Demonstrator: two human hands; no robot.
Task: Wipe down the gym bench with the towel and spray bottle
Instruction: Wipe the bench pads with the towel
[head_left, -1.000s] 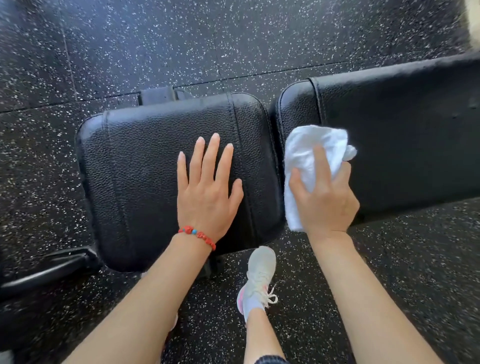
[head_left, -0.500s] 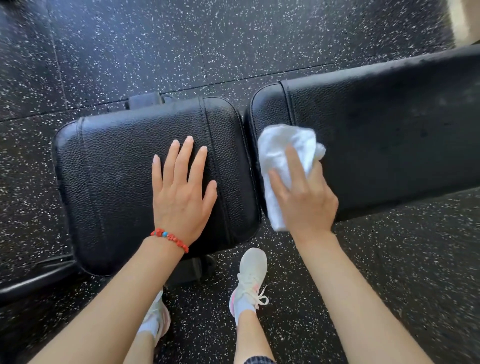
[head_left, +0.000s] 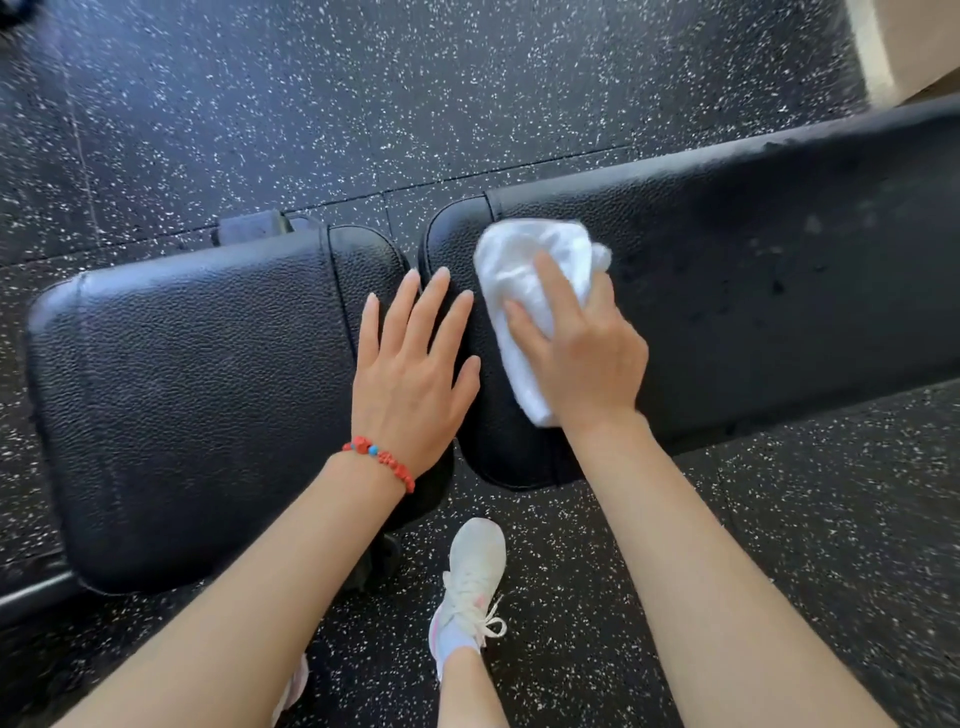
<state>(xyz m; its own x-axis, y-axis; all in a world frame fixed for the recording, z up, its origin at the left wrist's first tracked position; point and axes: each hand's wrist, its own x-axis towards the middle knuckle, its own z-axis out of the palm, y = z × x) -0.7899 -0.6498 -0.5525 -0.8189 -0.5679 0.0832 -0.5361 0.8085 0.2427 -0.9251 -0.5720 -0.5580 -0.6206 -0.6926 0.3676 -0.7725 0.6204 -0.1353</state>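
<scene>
The long pad (head_left: 753, 270) lies bare to the right of the towel (head_left: 524, 291). To its left the left hand (head_left: 410, 374) blocks the way, spread flat across the gap onto the seat pad (head_left: 197, 395), which lies bare further left.

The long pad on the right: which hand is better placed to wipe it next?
Right hand: it presses the towel on the long pad. The left hand lies flat and bare across the gap.

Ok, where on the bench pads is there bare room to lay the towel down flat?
Bare room: the seat pad left of the left hand, and the long back pad right of the right hand. It is crowded at the gap between the pads, where both hands and the towel sit close together.
</scene>
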